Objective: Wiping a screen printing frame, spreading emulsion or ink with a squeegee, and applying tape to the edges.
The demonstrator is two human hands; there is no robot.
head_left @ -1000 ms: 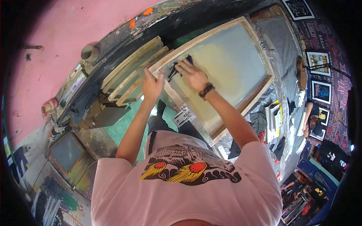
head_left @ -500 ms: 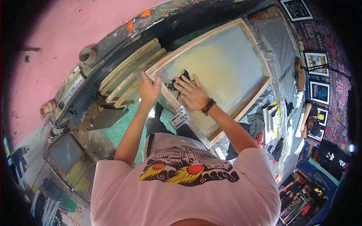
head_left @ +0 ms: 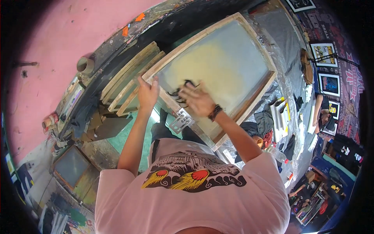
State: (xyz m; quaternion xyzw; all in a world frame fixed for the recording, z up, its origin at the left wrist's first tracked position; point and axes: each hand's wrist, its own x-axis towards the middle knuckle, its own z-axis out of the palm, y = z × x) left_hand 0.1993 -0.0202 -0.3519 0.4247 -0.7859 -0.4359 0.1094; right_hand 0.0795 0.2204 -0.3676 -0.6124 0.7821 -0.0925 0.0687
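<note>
A large wooden-framed mesh screen [head_left: 230, 50], grey with a yellowish patch in the middle, is tilted in front of me. My left hand [head_left: 148, 93] grips the near-left corner of its wooden frame, thumb on the upper side. On the mesh close to the near edge, my right hand [head_left: 198, 99] presses a crumpled black cloth [head_left: 189, 83] under its fingers. These fingers are smeared by motion, and part of the cloth is hidden beneath them. A metal hinge clamp [head_left: 181, 121] is attached to the near side of the frame.
Several more wooden screens [head_left: 130, 74] lean together at the left. Beyond them a cluttered ledge carries a roll of tape [head_left: 85, 65]. Plastic-covered table space [head_left: 278, 91] with dark cloths [head_left: 263, 121] lies right. Another person [head_left: 322, 113] is at the far right.
My right hand and the black cloth have shifted slightly toward the near edge of the mesh. The screen and my left hand appear a little further left in view.
</note>
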